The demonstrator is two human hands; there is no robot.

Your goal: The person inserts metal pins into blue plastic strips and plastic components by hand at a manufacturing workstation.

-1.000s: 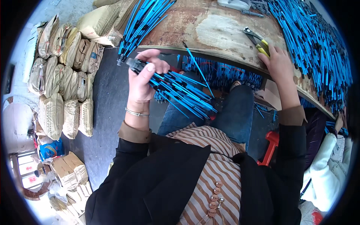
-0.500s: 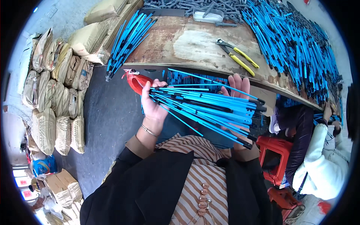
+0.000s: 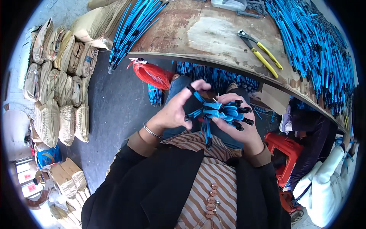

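Observation:
A bundle of thin blue strips with black ends (image 3: 220,111) stands nearly end-on in front of my body, some strips splaying outward. My right hand (image 3: 244,129) wraps around its right side and grips it. At the bundle's left, my left hand (image 3: 176,110) is open, thumb and fingers apart, with the strip tips between them. The lower part of the bundle is hidden beneath its own ends. Beyond my left hand, a hank of red strands (image 3: 152,74) hangs from the table edge.
On the wooden table (image 3: 171,34) lie yellow-handled pliers (image 3: 261,53), a small strip bundle (image 3: 133,30) and a large strip pile (image 3: 316,57). More strips (image 3: 221,78) are below. Sacks (image 3: 47,118) stack at left. A red stool (image 3: 284,152) and a co-worker's white sleeve (image 3: 328,168) are at right.
The bundle has turned from lying sideways to nearly end-on. My left hand has let go and opened; my right hand, previously open behind the strips, has closed around them.

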